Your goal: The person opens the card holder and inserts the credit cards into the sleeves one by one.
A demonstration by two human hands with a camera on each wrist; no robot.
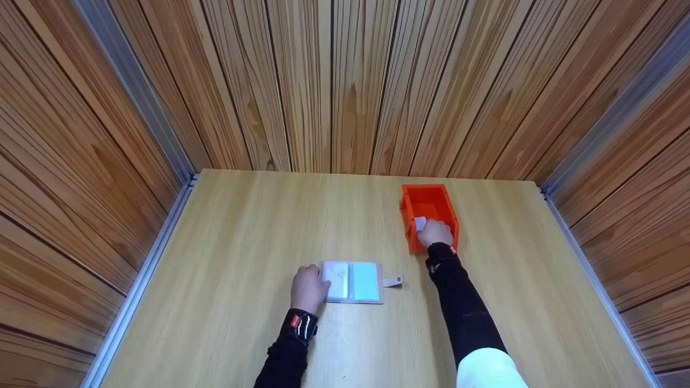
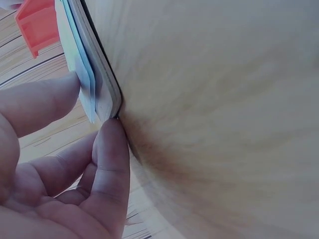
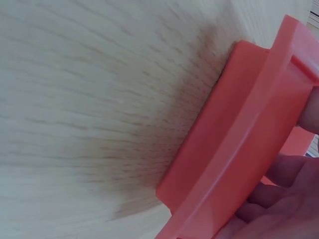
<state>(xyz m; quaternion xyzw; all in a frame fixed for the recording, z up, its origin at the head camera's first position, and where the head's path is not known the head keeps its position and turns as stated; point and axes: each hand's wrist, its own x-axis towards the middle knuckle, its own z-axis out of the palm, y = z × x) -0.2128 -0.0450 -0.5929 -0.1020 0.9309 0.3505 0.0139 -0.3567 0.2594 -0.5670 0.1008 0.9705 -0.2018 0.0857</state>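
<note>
An open card holder (image 1: 352, 282) lies on the table, with clear sleeves, a pale blue page and a strap with a snap at its right. At its left edge my left hand (image 1: 309, 289) pinches it; in the left wrist view the thumb (image 2: 55, 94) presses the sleeves and a fingertip meets the cover's corner. My right hand (image 1: 435, 233) reaches into the front of an orange bin (image 1: 429, 192). A small whitish card (image 1: 420, 223) sticks out past its fingers; the right wrist view hides it behind the bin's wall (image 3: 249, 134).
The bin stands on the wooden table (image 1: 242, 242) toward the back right. Wood-plank walls (image 1: 350, 86) rise behind and on both sides, with grey metal rails (image 1: 145, 280) along the table's sides.
</note>
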